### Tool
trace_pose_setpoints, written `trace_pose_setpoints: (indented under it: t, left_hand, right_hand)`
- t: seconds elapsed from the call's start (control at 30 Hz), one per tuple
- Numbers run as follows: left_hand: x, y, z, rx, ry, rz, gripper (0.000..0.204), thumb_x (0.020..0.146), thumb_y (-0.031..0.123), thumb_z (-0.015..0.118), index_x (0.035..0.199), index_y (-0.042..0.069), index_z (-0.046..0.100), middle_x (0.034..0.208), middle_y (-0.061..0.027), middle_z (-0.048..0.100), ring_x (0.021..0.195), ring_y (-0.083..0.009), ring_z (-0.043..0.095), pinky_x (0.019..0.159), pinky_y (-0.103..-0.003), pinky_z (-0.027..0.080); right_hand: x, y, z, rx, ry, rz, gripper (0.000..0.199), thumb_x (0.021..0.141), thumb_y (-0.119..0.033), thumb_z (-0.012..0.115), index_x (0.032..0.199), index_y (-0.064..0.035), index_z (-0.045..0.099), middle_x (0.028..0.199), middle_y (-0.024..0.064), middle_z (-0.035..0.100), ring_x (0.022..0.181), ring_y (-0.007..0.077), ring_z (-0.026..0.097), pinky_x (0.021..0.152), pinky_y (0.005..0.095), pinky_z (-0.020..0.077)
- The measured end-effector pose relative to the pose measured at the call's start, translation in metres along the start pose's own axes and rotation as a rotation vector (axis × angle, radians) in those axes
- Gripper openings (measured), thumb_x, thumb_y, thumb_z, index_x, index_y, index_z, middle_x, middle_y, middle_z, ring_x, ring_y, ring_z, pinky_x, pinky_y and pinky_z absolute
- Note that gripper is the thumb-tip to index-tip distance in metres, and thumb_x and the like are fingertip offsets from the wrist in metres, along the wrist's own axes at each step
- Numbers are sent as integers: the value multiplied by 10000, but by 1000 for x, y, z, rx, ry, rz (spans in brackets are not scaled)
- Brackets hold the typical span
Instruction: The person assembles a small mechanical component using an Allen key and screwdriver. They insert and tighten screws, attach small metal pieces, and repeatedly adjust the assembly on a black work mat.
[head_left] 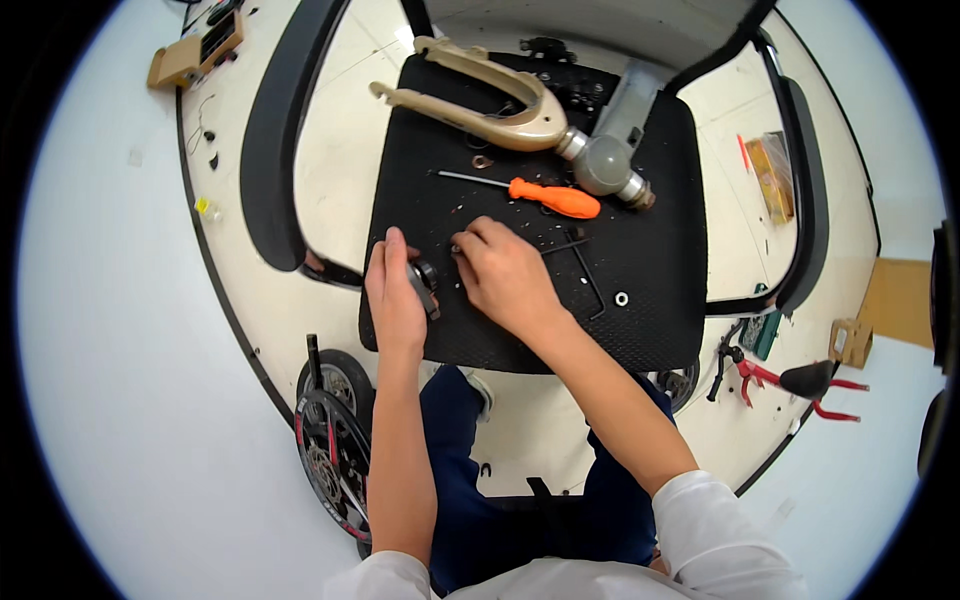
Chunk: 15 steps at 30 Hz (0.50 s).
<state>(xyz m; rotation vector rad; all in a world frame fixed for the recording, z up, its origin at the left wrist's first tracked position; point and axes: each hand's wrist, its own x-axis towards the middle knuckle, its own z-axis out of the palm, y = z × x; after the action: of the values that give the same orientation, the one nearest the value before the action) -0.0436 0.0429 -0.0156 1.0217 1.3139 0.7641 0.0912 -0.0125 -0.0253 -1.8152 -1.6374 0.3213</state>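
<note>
You are mid-fitting, by my reading: your left hand (396,298) is curled around a small black round part (426,284) near the front left of the black mesh chair seat (650,250), while your right hand (505,275), fingers bent, pinches something too small to tell beside it. Next calls for steady alignment, I judge. Farther back lie thin black hex keys (583,262), an orange-handled screwdriver (553,197) and a smooth beige forked frame (480,95).

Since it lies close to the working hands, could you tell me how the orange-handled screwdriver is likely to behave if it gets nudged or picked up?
The orange-handled screwdriver looks rigid, with a thin metal shaft. Its rounded handle suggests it may roll if nudged, though the black mesh chair seat probably damps that. It seems light and easy to grip by the thick handle.
</note>
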Motion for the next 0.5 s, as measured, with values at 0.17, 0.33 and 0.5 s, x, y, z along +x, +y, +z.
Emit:
trace_pose_setpoints:
  t: [0.17,0.33,0.5]
  left_hand:
    - [-1,1,-1,-87,-28,-48,414,1015,428,455,889,45,548,789,-26,513,750,-112,503,682,-256,424]
    - [-20,12,10,-267,-385,45,550,1001,473,436,1264,-8,481,1146,-156,591,1009,-219,611,826,-347,534]
    - [-61,26,22,-249,-587,120,924,911,603,514,1480,-74,246,1442,-261,408,1198,-351,558,1030,-447,450]
  right_hand:
    - [4,-7,-17,534,-69,325,180,833,-38,642,987,52,665,966,140,650,842,255,664,736,345,538]
    - [-2,4,-29,1462,-58,688,235,901,-152,555,1039,2,667,984,72,662,860,130,598,764,284,484]
    - [-6,18,-60,1354,-122,790,366,961,-377,533,1060,-43,646,981,-3,624,926,77,534,822,258,420]
